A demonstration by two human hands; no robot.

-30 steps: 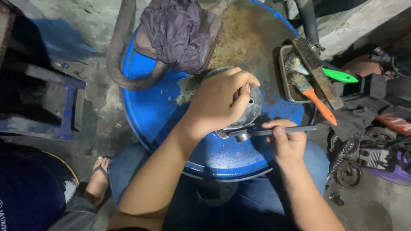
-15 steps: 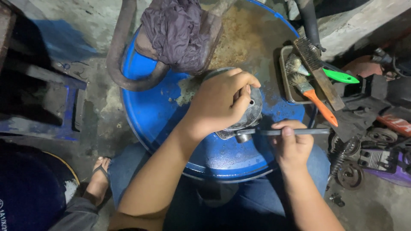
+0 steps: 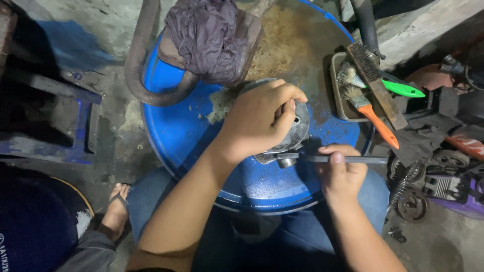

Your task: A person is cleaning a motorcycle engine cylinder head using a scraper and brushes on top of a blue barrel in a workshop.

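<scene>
Flat dark metal bar (image 3: 348, 159) laid crosswise against round grey metal part (image 3: 292, 133), top of blue drum (image 3: 176, 131)

Nearest: right hand (image 3: 342, 174) at the drum's near rim, closed around the bar's middle, thumb on top; long axis of bar running left to right, left tip touching the small socket at the part's near edge, right end jutting past the rim. Just beyond and to the left: left hand (image 3: 259, 121) clamped over the round part, fingers curled on its top face, holding it down near the drum's centre; left hand the nearer of the two to the part, which lies up and left of the right hand. Farther right: shallow tray (image 3: 337, 95) with orange-handled brush (image 3: 370, 113), green-handled brush (image 3: 398, 88), wire brush (image 3: 378, 83). Farthest: purple rag (image 3: 206, 35) heaped at the drum's far edge
</scene>
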